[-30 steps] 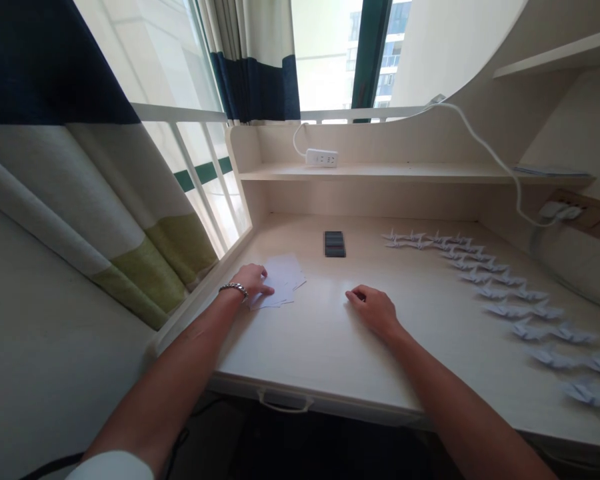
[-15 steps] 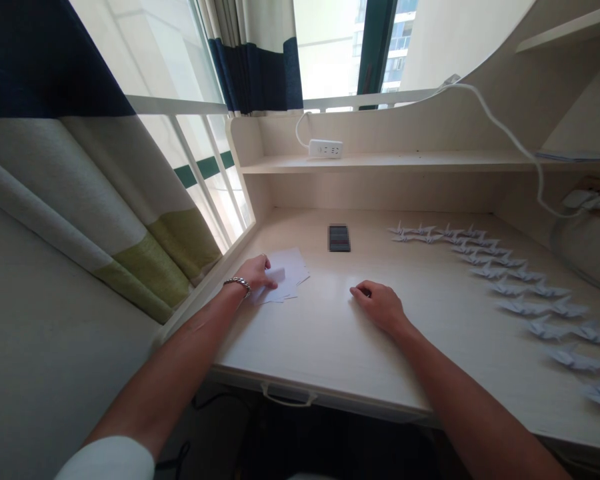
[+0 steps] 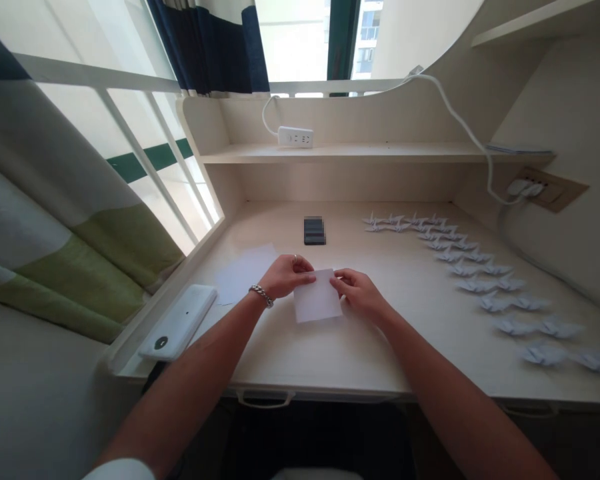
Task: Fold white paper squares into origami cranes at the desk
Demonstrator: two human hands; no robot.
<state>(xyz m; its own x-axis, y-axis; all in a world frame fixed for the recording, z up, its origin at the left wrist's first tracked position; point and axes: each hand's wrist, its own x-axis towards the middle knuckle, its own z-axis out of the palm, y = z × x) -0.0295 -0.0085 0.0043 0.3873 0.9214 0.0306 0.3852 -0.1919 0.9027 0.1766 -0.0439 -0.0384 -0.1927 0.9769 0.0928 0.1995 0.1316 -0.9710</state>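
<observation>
A square sheet of white paper (image 3: 319,300) is held in front of me, over the middle of the desk (image 3: 300,360). My left hand (image 3: 286,275), with a ring and a chain bracelet, pinches its upper left edge between thumb and fingers. At the upper right corner my right hand (image 3: 359,290) grips the same sheet, its fingers curled. Left of my hands lies a loose pile of white paper sheets (image 3: 245,270). Several folded paper cranes (image 3: 463,270) stand in paired rows on the right side of the desk.
A dark phone-like object (image 3: 315,231), its face blurred out, lies behind my hands. On the left edge rests a white oblong device (image 3: 180,323) with a round dark spot. A power strip (image 3: 295,137) sits on the shelf (image 3: 360,155); a white cable runs to the wall socket (image 3: 547,190).
My left hand has moved right from the pile, bringing a sheet to the middle. My right hand has taken hold of that sheet. The view has shifted, showing the white device on the left.
</observation>
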